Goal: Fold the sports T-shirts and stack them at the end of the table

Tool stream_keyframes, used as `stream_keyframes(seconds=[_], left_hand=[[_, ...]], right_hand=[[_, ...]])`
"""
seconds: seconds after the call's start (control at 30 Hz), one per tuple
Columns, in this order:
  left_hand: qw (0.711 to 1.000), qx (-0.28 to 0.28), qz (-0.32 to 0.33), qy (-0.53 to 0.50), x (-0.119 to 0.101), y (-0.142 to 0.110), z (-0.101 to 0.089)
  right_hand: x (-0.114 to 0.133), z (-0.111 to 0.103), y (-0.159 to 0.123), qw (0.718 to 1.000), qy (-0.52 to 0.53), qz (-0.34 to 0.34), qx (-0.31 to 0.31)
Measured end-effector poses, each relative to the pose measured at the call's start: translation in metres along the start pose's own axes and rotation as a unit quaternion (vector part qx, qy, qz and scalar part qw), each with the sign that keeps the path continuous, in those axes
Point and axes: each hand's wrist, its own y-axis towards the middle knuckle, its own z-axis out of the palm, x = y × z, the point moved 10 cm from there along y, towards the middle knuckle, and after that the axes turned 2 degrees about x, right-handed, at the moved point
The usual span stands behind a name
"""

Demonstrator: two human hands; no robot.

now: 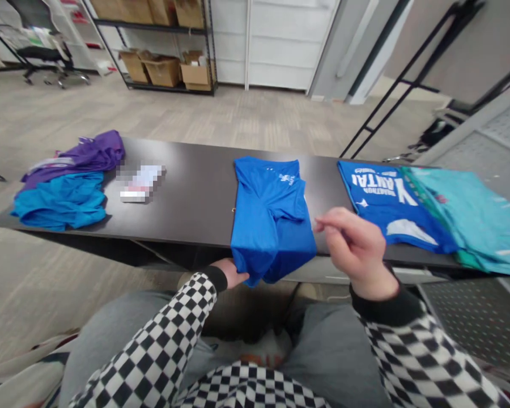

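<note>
Shirt [257,215], blue, loosely folded, overhanging the near edge

Grips: the shirt's lower left corner is pinched by the left grip [234,274], in front of and below the edge of the tabletop [195,192]. The right grip [356,243] is raised to the right of the shirt, fingers curled in; nothing is seen held.

Hazards, as judged: the lower part of the shirt is hung past the edge, so the whole could be drawn off if pulled toward the body. With one corner pinched, the fold could be skewed; the hem right of the left grip is left unsupported. The sleeve, laid across the front, could be shaken loose. The printed shirt [386,201], just beyond and right of the right grip, could be brushed by a wide swing.

Edges and room: a bare stretch is offered beyond and left of the left grip, as far as the white item [142,184]. Only a narrow strip is left between shirt and printed shirt, by the right fingertips. Straight ahead of the left grip, the far edge is nearly reached by the shirt's top.
</note>
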Motion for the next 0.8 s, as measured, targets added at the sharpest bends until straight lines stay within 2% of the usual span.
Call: stream_keyframes(seconds=[0.07, 0.1, 0.13, 0.17, 0.23, 0.27, 0.3, 0.33, 0.43, 0.53, 0.67, 0.8], left_hand=[[1.0, 0.026, 0.0, 0.012, 0.001, 0.001, -0.002], [0.999, 0.034, -0.005, 0.018, 0.003, 0.002, -0.003], [0.999, 0.037, -0.013, 0.023, 0.006, 0.002, -0.005], [0.999, 0.038, -0.023, 0.029, 0.011, 0.003, -0.007], [0.998, 0.038, -0.042, 0.035, 0.02, 0.002, -0.008], [0.998, 0.038, -0.047, 0.035, 0.024, 0.001, -0.008], [0.997, 0.039, -0.051, 0.032, 0.028, 0.001, -0.007], [0.998, 0.039, -0.051, 0.027, 0.031, 0.0, -0.006], [0.998, 0.037, -0.049, -0.014, 0.038, 0.0, -0.001], [0.996, 0.024, -0.05, -0.065, 0.041, 0.001, 0.004], [0.991, 0.004, -0.047, -0.122, 0.039, -0.001, 0.014], [0.985, 0.003, -0.071, -0.157, 0.043, -0.008, 0.033]], right_hand=[[-0.007, -0.002, -0.055, 0.997, 0.015, 0.074, -0.018], [-0.021, 0.004, -0.08, 0.991, 0.001, 0.137, -0.004], [-0.041, 0.018, -0.104, 0.976, -0.024, 0.212, 0.042], [-0.06, 0.039, -0.127, 0.95, -0.052, 0.279, 0.13], [-0.095, 0.082, -0.172, 0.86, -0.108, 0.37, 0.333], [-0.108, 0.096, -0.189, 0.814, -0.132, 0.398, 0.402], [-0.119, 0.105, -0.198, 0.783, -0.146, 0.416, 0.438], [-0.128, 0.113, -0.2, 0.772, -0.148, 0.43, 0.444], [-0.143, 0.132, -0.19, 0.796, -0.062, 0.472, 0.374], [-0.145, 0.154, -0.19, 0.8, 0.017, 0.498, 0.333], [-0.143, 0.177, -0.202, 0.804, 0.033, 0.51, 0.305], [-0.14, 0.192, -0.22, 0.799, 0.033, 0.536, 0.272]])
